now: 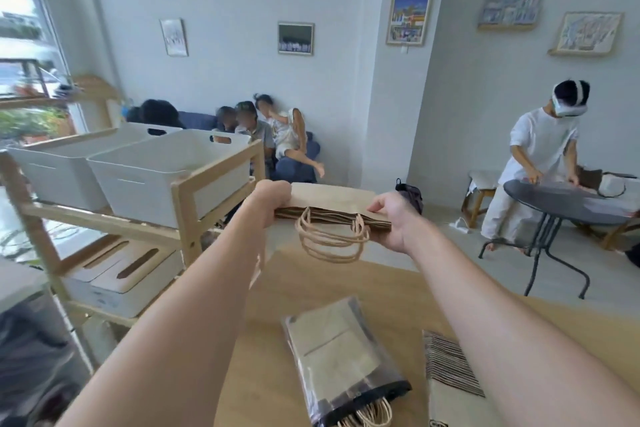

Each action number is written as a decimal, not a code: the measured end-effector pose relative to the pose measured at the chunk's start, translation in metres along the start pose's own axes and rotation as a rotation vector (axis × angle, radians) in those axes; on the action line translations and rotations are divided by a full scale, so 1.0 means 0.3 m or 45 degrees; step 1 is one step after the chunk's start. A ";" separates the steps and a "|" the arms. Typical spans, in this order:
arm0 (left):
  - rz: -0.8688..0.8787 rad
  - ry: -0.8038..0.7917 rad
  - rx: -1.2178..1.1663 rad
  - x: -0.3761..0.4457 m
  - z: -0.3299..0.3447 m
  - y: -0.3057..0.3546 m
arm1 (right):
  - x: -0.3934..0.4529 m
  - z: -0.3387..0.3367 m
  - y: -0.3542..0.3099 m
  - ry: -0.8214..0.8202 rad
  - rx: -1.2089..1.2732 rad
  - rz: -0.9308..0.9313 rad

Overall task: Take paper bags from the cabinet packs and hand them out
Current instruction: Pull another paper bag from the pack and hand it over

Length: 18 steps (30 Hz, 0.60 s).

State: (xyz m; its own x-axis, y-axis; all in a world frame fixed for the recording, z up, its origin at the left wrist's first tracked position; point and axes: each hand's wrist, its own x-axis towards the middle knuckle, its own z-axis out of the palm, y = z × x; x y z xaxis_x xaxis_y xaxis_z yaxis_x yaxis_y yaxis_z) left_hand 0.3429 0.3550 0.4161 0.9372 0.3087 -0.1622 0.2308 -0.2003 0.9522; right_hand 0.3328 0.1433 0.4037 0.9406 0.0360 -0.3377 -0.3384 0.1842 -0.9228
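I hold a flat stack of brown paper bags out in front of me at chest height, its twisted paper handles dangling toward me. My left hand grips the stack's left end. At the right end my right hand pinches it between thumb and fingers. Below, on the wooden table, lies a clear plastic pack of paper bags with its open end and handles nearest me. Another loose stack of bags lies to the right of the pack, partly hidden by my right forearm.
A wooden shelf unit stands at the left with two white bins on top and lidded boxes below. Several people sit on a blue sofa at the back wall. At the right, a person in white works at a round dark table.
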 end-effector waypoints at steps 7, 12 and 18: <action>0.039 0.261 -0.171 0.285 -0.414 0.169 | 0.229 0.513 -0.181 -0.088 0.042 -0.197; 0.144 0.533 -0.015 0.522 -0.702 0.179 | 0.364 0.877 -0.235 -0.217 0.012 -0.190; 0.209 0.703 0.236 0.735 -0.922 0.113 | 0.526 1.191 -0.203 -0.218 -0.135 -0.181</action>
State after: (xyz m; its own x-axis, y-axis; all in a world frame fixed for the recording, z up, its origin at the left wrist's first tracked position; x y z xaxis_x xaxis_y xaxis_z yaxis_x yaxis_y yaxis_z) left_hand 0.4852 0.6734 0.4843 0.7014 0.6873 0.1887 0.1828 -0.4293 0.8845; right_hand 0.5122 0.4888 0.4727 0.9670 0.1849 -0.1753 -0.1952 0.0953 -0.9761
